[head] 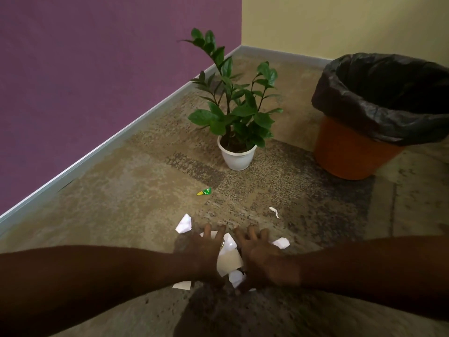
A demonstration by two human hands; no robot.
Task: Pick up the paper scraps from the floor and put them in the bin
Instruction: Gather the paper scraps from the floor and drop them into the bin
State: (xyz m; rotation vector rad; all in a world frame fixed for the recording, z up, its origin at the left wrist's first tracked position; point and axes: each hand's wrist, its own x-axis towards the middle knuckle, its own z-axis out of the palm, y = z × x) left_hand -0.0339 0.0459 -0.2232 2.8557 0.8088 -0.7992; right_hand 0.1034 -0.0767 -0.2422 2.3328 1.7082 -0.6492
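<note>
Floor (136,181): speckled carpet, broad and bare ahead of the fingers; the widest free ground lies beyond the fingertips toward the corner, and I judge it gives a clear carry path.
Walls: purple wall (97,81) far off past the left hand's fingers, yellow wall (340,23) far ahead; their skirting marks the outer edges, well apart from the work.
Bin (352,152): orange, lined with a black bag, mouth open; it stands well ahead and to the right of the right hand's fingers. No paper shows inside it from this angle, though the bottom is hidden.
Plant pot (237,158): white, leafy plant in it, straight ahead of the fingers, left of the bin; the one obstacle near a reach.
Left hand (204,249): palm down on the pile, fingers spread apart, clamped on nothing.
Right hand (262,256): palm down beside it, fingers likewise splayed, nothing gripped.
Paper scraps (229,260): main white heap lies between and under both hands; more pieces just outside the fingers on either side.
Small strays: white sliver (274,211) ahead of the right fingertips; green-yellow scrap (204,191) further ahead.
Progress: judged early, gathering only; every visible scrap is on the floor.
Left to do: close on the heap, lift, carry right-forward, then the strays.
</note>
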